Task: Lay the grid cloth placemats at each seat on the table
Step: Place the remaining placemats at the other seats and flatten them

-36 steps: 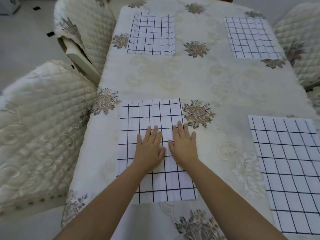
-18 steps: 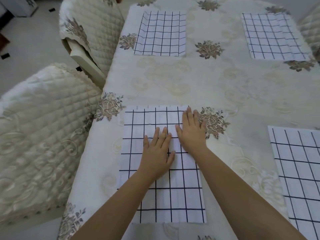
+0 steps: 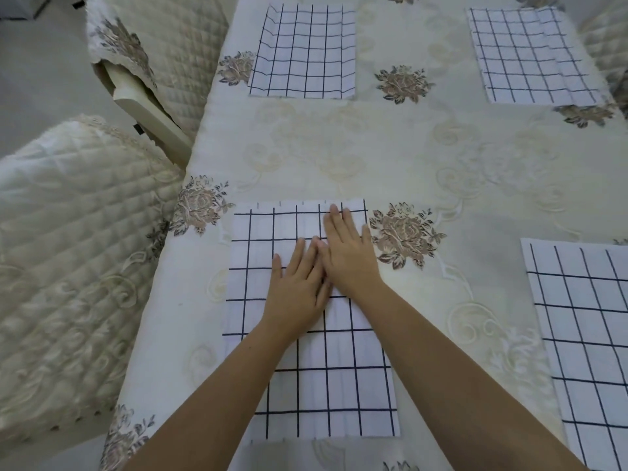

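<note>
Several white placemats with a dark grid lie flat on the cream floral tablecloth [image 3: 424, 158]. The near-left placemat [image 3: 258, 300] is under both my hands. My left hand [image 3: 299, 287] presses flat on its middle with straight fingers. My right hand [image 3: 346, 253] lies flat just beside it, fingertips close to the mat's far right corner. A second placemat [image 3: 306, 52] lies far left, a third placemat [image 3: 530, 56] far right with a fold ridge along its right side, and a fourth placemat [image 3: 591, 341] near right, cut off by the frame.
Two chairs with quilted cream covers stand along the table's left side, one chair [image 3: 64, 266] near and another chair [image 3: 159, 39] farther back. More quilted chair fabric [image 3: 608, 32] shows at the far right edge. Pale floor lies at the upper left.
Both hands have slid away from me over the near-left placemat, the right one reaching toward its far right corner. The camera has moved closer and leftward.
</note>
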Available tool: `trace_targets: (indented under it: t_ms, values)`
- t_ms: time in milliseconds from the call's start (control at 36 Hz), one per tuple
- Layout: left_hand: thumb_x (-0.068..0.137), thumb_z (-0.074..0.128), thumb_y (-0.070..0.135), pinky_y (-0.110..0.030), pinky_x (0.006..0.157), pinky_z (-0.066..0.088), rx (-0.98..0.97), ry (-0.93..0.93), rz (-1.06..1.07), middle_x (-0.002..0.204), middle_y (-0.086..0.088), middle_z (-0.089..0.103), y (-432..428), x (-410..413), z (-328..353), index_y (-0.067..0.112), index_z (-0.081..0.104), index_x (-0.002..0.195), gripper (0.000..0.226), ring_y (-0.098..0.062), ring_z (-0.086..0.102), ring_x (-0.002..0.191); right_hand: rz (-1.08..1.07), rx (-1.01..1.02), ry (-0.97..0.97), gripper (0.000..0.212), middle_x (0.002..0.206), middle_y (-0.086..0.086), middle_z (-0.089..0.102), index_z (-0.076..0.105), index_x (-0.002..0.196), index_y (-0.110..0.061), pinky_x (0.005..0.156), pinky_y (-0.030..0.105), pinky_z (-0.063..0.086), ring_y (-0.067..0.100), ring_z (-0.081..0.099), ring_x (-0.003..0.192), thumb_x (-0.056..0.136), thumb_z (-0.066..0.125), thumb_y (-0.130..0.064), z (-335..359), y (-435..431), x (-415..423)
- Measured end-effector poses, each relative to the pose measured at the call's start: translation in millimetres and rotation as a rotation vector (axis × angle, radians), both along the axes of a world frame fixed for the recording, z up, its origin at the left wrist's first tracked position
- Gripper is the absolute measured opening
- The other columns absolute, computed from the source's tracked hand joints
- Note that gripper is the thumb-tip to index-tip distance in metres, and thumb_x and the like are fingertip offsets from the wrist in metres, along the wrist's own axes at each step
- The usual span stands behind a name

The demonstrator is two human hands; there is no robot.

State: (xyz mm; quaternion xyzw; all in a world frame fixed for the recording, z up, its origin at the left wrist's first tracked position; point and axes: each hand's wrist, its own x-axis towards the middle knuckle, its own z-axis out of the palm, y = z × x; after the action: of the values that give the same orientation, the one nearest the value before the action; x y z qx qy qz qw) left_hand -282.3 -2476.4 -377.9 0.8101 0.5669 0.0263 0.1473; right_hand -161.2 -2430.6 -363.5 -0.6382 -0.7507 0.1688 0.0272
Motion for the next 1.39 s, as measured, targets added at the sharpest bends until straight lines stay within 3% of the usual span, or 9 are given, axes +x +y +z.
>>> trace_targets:
  t_ms: [83, 194, 333, 472, 583, 722, 1000, 1250, 1389]
  values:
    - [0.092, 0.026, 0.041, -0.06, 0.1, 0.033, 0.013, 0.045, 0.001, 0.151, -0.005, 0.033, 0, -5, 0, 0.018, 0.034, 0.143, 0.057, -0.026, 0.029, 0.139, 0.02, 0.022, -0.042, 0.07, 0.156, 0.003, 0.019, 0.025, 0.147, -0.011, 0.113, 0.055, 0.016, 0.026, 0.018, 0.144, 0.089, 0.005, -0.046, -6, -1, 17]
    - [0.088, 0.009, 0.052, -0.052, 0.113, 0.004, -0.008, 0.027, 0.114, 0.153, 0.009, -0.005, 3, -21, -5, 0.026, 0.006, 0.147, 0.064, -0.012, -0.007, 0.142, -0.038, 0.003, -0.099, 0.07, 0.159, -0.003, -0.007, -0.002, 0.15, -0.018, 0.117, 0.05, 0.002, 0.018, -0.004, 0.147, 0.087, -0.004, -0.048, -10, 5, 37]
    - [0.087, 0.012, 0.051, -0.057, 0.11, 0.017, 0.008, 0.049, 0.169, 0.154, 0.008, 0.006, 13, -45, 2, 0.025, 0.02, 0.148, 0.066, -0.011, 0.0, 0.14, -0.092, -0.017, -0.046, 0.057, 0.159, -0.003, -0.009, -0.002, 0.15, -0.017, 0.118, 0.049, 0.002, 0.016, -0.007, 0.147, 0.101, 0.021, -0.034, -7, 3, 49]
    - [0.088, 0.017, 0.046, -0.062, 0.106, 0.021, -0.01, 0.064, 0.175, 0.155, -0.005, 0.021, 29, -49, 5, 0.02, 0.032, 0.145, 0.064, -0.024, 0.016, 0.144, -0.186, -0.002, -0.036, 0.055, 0.158, 0.005, 0.013, 0.017, 0.148, -0.008, 0.115, 0.053, 0.009, 0.023, 0.007, 0.147, 0.098, 0.02, -0.03, 0, 9, 38]
    - [0.086, 0.031, 0.025, -0.065, 0.094, 0.036, 0.05, 0.055, 0.1, 0.139, -0.025, 0.045, 44, -32, 7, 0.008, 0.053, 0.128, 0.051, -0.043, 0.043, 0.128, -0.17, 0.126, -0.076, 0.056, 0.136, 0.012, 0.053, 0.054, 0.129, -0.002, 0.097, 0.059, 0.04, 0.032, 0.047, 0.129, 0.086, 0.027, -0.027, 4, 11, 7]
    - [0.084, 0.001, 0.039, -0.046, 0.117, 0.006, -0.042, -0.002, 0.075, 0.158, -0.004, 0.007, 57, -17, 3, 0.011, 0.015, 0.149, 0.072, -0.019, 0.004, 0.146, -0.024, 0.069, -0.034, 0.051, 0.13, 0.006, 0.06, 0.063, 0.12, -0.009, 0.088, 0.052, 0.05, 0.026, 0.057, 0.12, 0.083, 0.032, -0.026, -3, 6, -27]
    - [0.093, 0.012, 0.043, -0.049, 0.116, 0.005, 0.008, 0.057, 0.245, 0.159, 0.004, 0.001, 58, -68, 3, 0.023, 0.011, 0.15, 0.06, -0.016, -0.001, 0.147, -0.142, 0.036, -0.097, 0.057, 0.158, -0.005, -0.011, -0.004, 0.15, -0.019, 0.117, 0.048, -0.001, 0.017, -0.009, 0.146, 0.1, 0.018, -0.038, -11, 13, 24]
    - [0.101, 0.022, 0.027, -0.051, 0.115, 0.003, -0.047, 0.081, 0.41, 0.159, -0.002, 0.002, 40, -96, 8, 0.022, 0.012, 0.15, 0.05, -0.019, -0.002, 0.147, -0.305, 0.046, -0.053, 0.053, 0.159, -0.003, 0.003, 0.01, 0.15, -0.018, 0.117, 0.048, 0.0, 0.017, 0.0, 0.147, 0.1, 0.022, -0.03, -8, -7, 50]
    - [0.083, 0.022, 0.018, -0.067, 0.097, 0.032, 0.049, -0.009, 0.522, 0.139, -0.032, 0.041, 23, -63, 24, -0.009, 0.047, 0.129, 0.058, -0.046, 0.036, 0.132, -0.524, 0.145, 0.22, 0.044, 0.132, 0.02, 0.047, 0.046, 0.128, 0.003, 0.103, 0.043, 0.03, 0.035, 0.043, 0.124, 0.087, 0.036, -0.009, 14, -13, 26]
